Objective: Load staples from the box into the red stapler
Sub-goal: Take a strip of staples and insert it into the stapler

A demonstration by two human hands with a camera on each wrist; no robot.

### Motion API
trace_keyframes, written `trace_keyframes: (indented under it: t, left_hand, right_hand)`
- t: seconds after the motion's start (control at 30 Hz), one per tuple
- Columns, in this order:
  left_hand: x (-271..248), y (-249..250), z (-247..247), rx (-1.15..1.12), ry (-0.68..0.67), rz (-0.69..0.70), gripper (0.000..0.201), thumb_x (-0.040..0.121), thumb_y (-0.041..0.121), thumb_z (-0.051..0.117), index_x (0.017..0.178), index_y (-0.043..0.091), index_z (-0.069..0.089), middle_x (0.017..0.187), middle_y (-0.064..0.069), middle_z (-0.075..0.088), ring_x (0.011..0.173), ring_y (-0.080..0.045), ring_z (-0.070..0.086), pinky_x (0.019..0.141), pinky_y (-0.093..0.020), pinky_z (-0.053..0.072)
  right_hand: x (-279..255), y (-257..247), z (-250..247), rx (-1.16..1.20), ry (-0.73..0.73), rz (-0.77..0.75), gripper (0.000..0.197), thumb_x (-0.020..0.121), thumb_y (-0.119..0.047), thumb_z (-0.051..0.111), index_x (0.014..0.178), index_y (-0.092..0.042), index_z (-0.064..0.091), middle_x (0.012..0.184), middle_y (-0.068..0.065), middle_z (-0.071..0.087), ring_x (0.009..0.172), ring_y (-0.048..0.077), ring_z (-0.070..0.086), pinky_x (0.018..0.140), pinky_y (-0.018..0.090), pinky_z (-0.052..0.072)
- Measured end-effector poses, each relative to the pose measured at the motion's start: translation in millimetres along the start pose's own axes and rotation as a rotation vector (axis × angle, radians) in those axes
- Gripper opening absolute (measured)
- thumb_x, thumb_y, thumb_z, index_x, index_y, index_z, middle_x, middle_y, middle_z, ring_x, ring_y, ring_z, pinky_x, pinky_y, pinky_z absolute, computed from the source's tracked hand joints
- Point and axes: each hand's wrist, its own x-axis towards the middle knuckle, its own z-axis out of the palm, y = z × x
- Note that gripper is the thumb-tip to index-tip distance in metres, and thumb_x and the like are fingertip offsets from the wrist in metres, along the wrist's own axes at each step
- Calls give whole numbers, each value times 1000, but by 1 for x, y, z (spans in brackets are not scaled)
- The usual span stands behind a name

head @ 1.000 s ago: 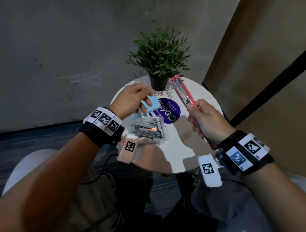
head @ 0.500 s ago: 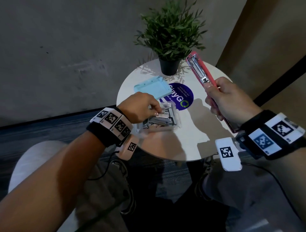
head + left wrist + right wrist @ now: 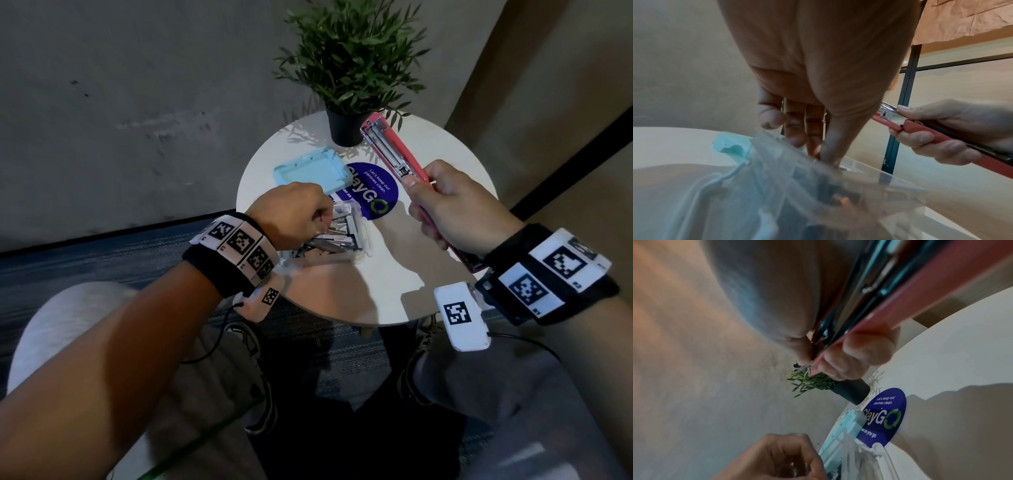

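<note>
My right hand grips the red stapler by its rear half and holds it above the table, tilted away from me. The stapler's top is swung open, so its metal staple channel shows. A clear plastic staple box stands open on the round white table. My left hand reaches into the box, thumb and fingertips pinched together on a strip of staples. In the left wrist view the box is blurred. The stapler shows there in my right hand.
The box's light blue lid lies upside down behind the box. A potted plant stands at the table's far edge, just behind the stapler's tip. A round blue sticker lies flat mid-table. My knees are below the near edge.
My left hand put the blue lid down on the table, moved back to the box and went into it among the staples. The right hand kept hold of the open stapler.
</note>
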Motion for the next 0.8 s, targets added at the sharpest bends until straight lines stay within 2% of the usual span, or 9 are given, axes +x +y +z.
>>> trace_keyframes:
  t: [0.17, 0.23, 0.33, 0.43, 0.5, 0.57, 0.63, 0.7, 0.8]
  left_hand:
    - [2, -4, 0, -31, 29, 52, 5, 91, 28, 57, 87, 26, 61, 97, 8, 52, 86, -14, 51, 71, -28, 36]
    - [1, -5, -3, -75, 44, 75, 6, 91, 30, 57, 88, 26, 59, 95, 9, 54, 86, -14, 52, 73, -30, 38]
    - [0, -5, -5, -163, 87, 75, 7, 90, 30, 57, 90, 24, 60, 89, 8, 63, 85, -17, 60, 77, -37, 49]
    - [0, -6, -4, -297, 143, 47, 15, 90, 24, 57, 106, 22, 58, 86, 4, 68, 80, -18, 62, 78, -38, 52]
    - [2, -7, -3, -371, 141, 24, 29, 92, 18, 57, 120, 22, 53, 89, 1, 71, 77, -17, 63, 77, -33, 51]
    - [4, -9, -3, -454, 131, 13, 37, 91, 15, 59, 126, 24, 52, 91, -1, 71, 73, -15, 63, 73, -27, 50]
    - [6, -11, -4, -554, 135, -1, 34, 88, 14, 65, 120, 24, 61, 89, 2, 67, 70, -12, 61, 74, -26, 50]
    - [9, -13, -7, -656, 161, -31, 28, 83, 17, 72, 111, 21, 69, 87, 1, 65, 71, -18, 63, 79, -35, 53]
    - [9, -11, -13, -900, 191, -66, 21, 85, 11, 75, 105, 12, 69, 77, -7, 68, 73, -27, 67, 75, -40, 58]
  right_hand:
    - [-1, 1, 4, -49, -13, -5, 27, 101, -47, 47, 95, -21, 47, 65, -3, 55, 48, 14, 45, 43, 29, 39]
    - [-1, 0, 4, -53, -23, -5, 25, 102, -46, 47, 93, -23, 47, 65, -3, 55, 48, 13, 45, 43, 29, 39]
    - [-1, 1, 5, -58, -32, -3, 23, 101, -47, 47, 95, -25, 47, 65, -3, 54, 50, 15, 44, 45, 30, 39]
    - [0, 2, 5, -76, -44, 2, 24, 101, -47, 46, 98, -24, 48, 67, -1, 55, 52, 17, 45, 46, 31, 40]
    - [0, 3, 6, -84, -57, 4, 25, 101, -48, 46, 100, -23, 49, 68, -1, 55, 53, 17, 46, 48, 33, 40]
    - [1, 5, 7, -75, -67, 6, 24, 101, -48, 47, 99, -24, 49, 67, -1, 54, 52, 17, 45, 49, 33, 40]
    - [1, 7, 8, -69, -76, 14, 23, 101, -48, 47, 98, -25, 49, 67, -2, 54, 52, 17, 45, 50, 34, 40]
    - [1, 9, 8, -77, -85, 21, 23, 101, -49, 46, 100, -26, 49, 69, -1, 54, 53, 17, 46, 50, 34, 41]
    - [0, 8, 10, -78, -95, 37, 25, 101, -48, 46, 102, -23, 49, 71, 1, 55, 54, 18, 46, 50, 33, 41]
